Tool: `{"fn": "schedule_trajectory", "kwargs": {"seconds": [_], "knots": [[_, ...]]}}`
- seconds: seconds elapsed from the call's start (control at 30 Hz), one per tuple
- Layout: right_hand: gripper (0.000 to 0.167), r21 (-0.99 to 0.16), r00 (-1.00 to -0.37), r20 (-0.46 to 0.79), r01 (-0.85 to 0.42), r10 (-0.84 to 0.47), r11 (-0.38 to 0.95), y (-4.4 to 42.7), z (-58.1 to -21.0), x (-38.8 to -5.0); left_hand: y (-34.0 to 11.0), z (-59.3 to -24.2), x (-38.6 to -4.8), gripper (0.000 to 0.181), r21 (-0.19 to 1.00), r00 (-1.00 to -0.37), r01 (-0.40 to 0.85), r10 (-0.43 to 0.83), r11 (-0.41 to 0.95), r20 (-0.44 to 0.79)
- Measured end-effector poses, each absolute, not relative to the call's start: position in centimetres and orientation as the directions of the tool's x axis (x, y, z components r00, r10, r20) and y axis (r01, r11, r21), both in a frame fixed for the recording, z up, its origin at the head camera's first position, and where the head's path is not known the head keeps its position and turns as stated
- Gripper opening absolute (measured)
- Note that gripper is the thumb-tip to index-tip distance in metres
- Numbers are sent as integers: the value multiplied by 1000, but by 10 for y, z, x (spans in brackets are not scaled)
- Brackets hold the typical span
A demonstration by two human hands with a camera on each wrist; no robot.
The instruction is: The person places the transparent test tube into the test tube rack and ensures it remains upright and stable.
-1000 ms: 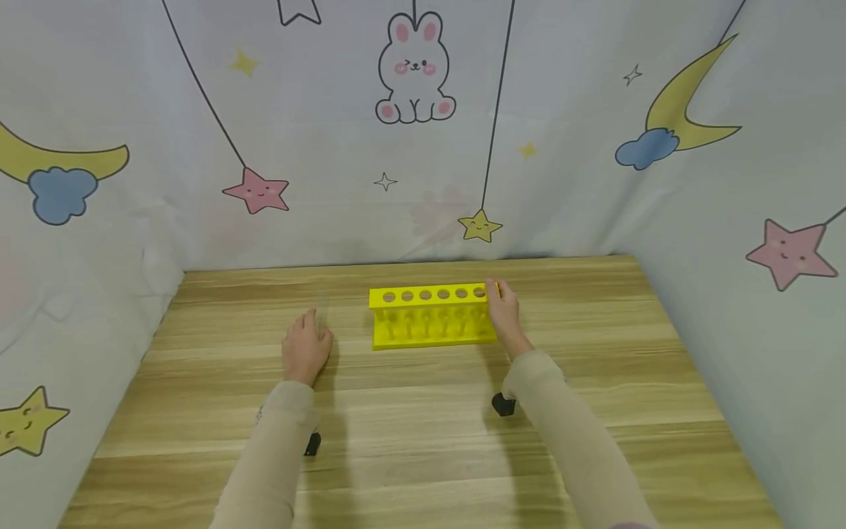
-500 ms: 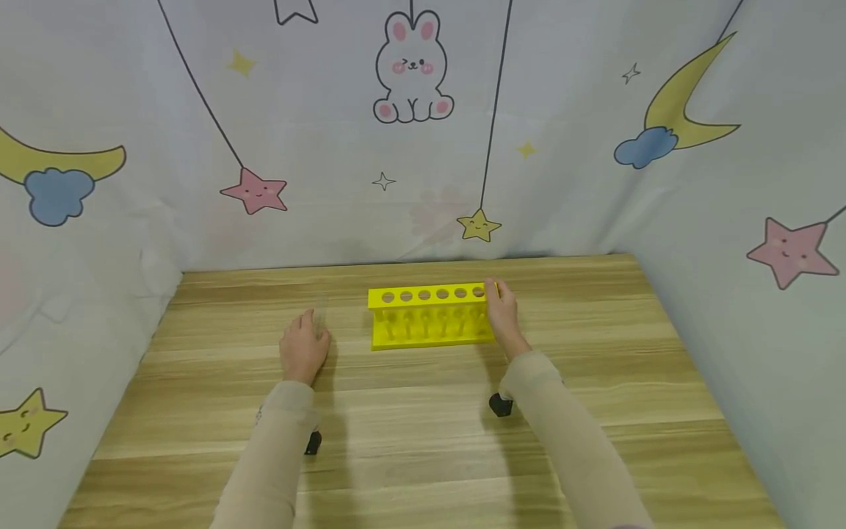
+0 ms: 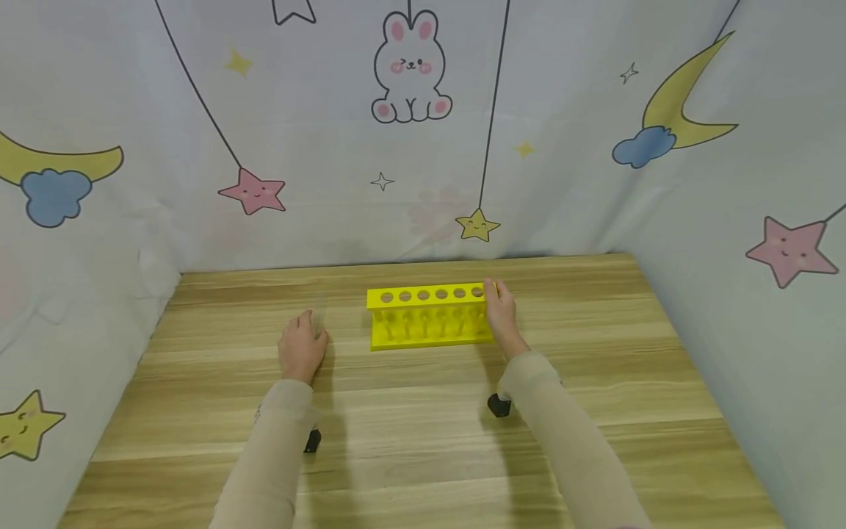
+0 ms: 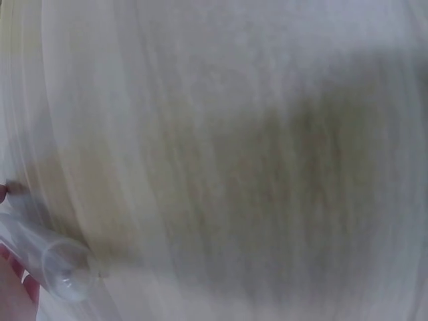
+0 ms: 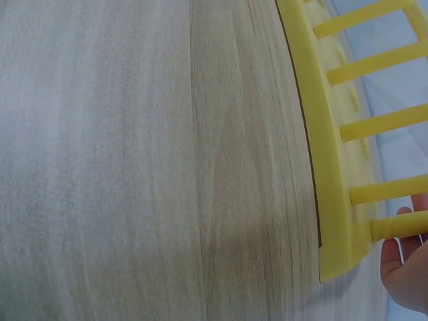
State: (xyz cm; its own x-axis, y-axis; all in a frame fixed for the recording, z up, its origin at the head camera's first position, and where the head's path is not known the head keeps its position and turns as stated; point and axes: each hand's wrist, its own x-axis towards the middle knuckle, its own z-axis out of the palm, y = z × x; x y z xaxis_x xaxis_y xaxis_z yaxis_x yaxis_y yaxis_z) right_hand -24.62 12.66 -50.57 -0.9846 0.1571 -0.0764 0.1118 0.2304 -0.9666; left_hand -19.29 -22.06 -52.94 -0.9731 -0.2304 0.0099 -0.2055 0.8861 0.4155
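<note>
A yellow test tube rack [image 3: 431, 294] stands upright near the back of the table, with a row of round holes along its top and pegs below. My right hand [image 3: 502, 316] grips its right end. In the right wrist view, fingers [image 5: 405, 267] curl around the end post of the rack [image 5: 334, 180]. To the left of the rack, my left hand [image 3: 302, 350] holds a clear test tube [image 3: 319, 312] that sticks out past the fingers. The left wrist view shows the rounded end of the tube [image 4: 65, 271] between thumb and fingers.
The wood-grain table [image 3: 410, 441] runs back to a white cloth wall [image 3: 330, 147] printed with a rabbit, stars and moons. Cloth also borders the left and right sides. Black wrist cameras hang under both sleeves, one being the right camera [image 3: 499, 405].
The whole head view has shifted very slightly to the left. Both hands keep their grip, on the test tube and the rack, with hardly any other movement.
</note>
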Motion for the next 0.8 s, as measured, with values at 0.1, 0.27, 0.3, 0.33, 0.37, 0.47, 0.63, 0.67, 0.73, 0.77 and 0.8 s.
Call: {"fn": "schedule_trajectory", "kwargs": {"seconds": [0.1,0.27,0.3,0.33,0.37,0.47,0.63,0.67,0.73,0.77,0.8], "knots": [[42,-965,-984,-72,109,160,237,126,-506,-247,-220,-527,-193,50,426,-971,-215,-238,879,0],[35,-971,-982,-76,112,171,211,125,-507,-248,-219,-526,-195,49,445,-966,-244,-256,862,-35],[34,-971,-982,-75,111,171,211,125,-507,-248,-219,-527,-195,48,448,-965,-251,-259,858,-43],[33,-972,-983,-74,109,170,208,125,-507,-248,-219,-527,-196,48,451,-964,-257,-263,855,-51],[34,-972,-983,-74,108,169,208,125,-507,-248,-219,-527,-196,48,455,-963,-261,-264,851,-58],[37,-971,-983,-70,106,168,216,125,-507,-247,-219,-527,-196,48,460,-961,-270,-269,846,-69],[38,-969,-983,-54,94,176,227,125,-506,-246,-218,-526,-196,48,466,-957,-283,-277,838,-83],[38,-970,-983,-52,92,179,225,124,-506,-245,-218,-526,-196,48,467,-957,-286,-278,837,-87],[37,-970,-982,-53,93,179,224,124,-506,-245,-218,-525,-196,47,466,-956,-288,-277,836,-93],[37,-970,-982,-55,95,178,223,124,-506,-245,-218,-525,-196,47,467,-956,-289,-276,836,-96],[37,-970,-982,-58,97,178,222,124,-507,-245,-218,-525,-196,47,467,-956,-288,-275,836,-99]]}}
